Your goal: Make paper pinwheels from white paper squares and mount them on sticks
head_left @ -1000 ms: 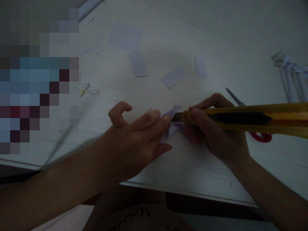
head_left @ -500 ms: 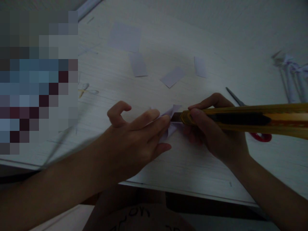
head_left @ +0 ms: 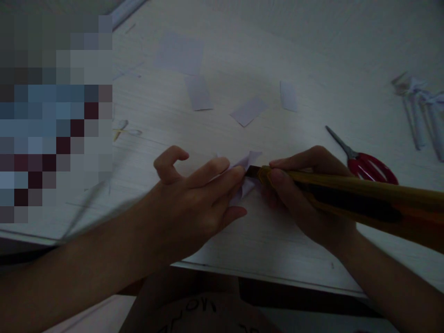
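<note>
Pale folded paper (head_left: pixel 255 156) lies on the table under my left hand (head_left: pixel 201 199). Index and middle fingertips press it down, while the little finger curls up and the thumb is held off to the side. Part of the paper is hidden beneath those fingers. My right hand (head_left: pixel 312 225) grips a yellow-and-black utility knife (head_left: pixel 381 199) near its front end. The knife's short dark blade touches or nearly touches the paper, right beside my left fingertips; exact contact is hard to tell in the dim light.
Red-handled scissors (head_left: pixel 374 167) lie just beyond my right hand. Several cut paper pieces (head_left: pixel 249 111) and a larger sheet (head_left: pixel 180 52) are spread farther back. Cotton swabs (head_left: pixel 128 132) lie at left, rolled paper sticks (head_left: pixel 418 120) at far right. The table edge (head_left: pixel 277 280) runs near my body.
The knife's rear end has swung toward me and its blade has tilted. My right hand has moved slightly nearer my body, uncovering the scissors' handles. My left hand stays almost still.
</note>
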The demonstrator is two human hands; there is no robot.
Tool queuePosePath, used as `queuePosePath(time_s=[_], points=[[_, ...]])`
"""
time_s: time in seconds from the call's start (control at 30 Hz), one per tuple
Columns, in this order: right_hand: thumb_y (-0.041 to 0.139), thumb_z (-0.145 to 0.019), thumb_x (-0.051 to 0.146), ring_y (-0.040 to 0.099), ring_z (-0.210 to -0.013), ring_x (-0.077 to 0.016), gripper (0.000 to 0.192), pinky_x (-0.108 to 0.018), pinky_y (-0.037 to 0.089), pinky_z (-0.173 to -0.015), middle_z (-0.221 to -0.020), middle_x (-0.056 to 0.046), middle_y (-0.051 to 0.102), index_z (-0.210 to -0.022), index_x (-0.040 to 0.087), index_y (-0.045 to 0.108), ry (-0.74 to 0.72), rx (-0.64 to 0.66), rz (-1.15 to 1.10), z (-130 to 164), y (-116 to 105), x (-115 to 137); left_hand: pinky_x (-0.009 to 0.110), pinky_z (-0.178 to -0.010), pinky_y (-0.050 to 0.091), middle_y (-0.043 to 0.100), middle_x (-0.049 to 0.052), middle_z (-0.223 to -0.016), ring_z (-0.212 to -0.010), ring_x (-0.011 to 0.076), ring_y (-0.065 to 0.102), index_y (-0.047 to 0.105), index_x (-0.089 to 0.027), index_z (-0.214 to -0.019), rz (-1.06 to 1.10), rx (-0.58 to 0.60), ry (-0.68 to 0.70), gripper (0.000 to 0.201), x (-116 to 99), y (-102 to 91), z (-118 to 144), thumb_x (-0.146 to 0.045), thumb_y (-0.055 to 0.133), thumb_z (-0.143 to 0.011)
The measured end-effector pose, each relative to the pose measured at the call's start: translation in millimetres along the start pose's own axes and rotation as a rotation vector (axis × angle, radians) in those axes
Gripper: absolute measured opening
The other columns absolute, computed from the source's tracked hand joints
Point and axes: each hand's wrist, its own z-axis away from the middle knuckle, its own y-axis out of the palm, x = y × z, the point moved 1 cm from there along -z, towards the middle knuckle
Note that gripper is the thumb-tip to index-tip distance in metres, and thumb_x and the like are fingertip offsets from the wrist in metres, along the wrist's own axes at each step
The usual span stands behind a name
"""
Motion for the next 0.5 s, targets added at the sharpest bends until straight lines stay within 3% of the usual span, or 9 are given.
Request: queuePosePath(time_s=[0.3,0.5], points=[[0.058,-0.078,0.024,0.053,-0.046,-0.0092,0.009,-0.021,0.04,-0.039,-0.057,0.005,0.055,-0.075,0.022,0.05,0.027,-0.012,0.005,-1.2,-0.9,1.5,0.042,-0.09,0.034,0.058,0.006,-0.115,-0.103,0.0203,0.051,0.058,-0.019,-0.107,0.027,0.015,-0.017,0.026,-0.1,2.2,1.5,-0.018,0.042,-0.086],[0.059,-0.077,0.023,0.053,-0.047,-0.0106,0.007,-0.023,0.04,-0.039,-0.056,0.004,0.056,-0.074,0.024,0.053,-0.03,-0.04,0.016,0.6,1.6,0.1,0.04,-0.089,0.036,0.057,0.006,-0.117,-0.104,0.0202,0.051,0.057,-0.018,-0.108,0.015,0.009,-0.01,0.027,0.0,1.5,2.4,-0.017,0.042,-0.086]])
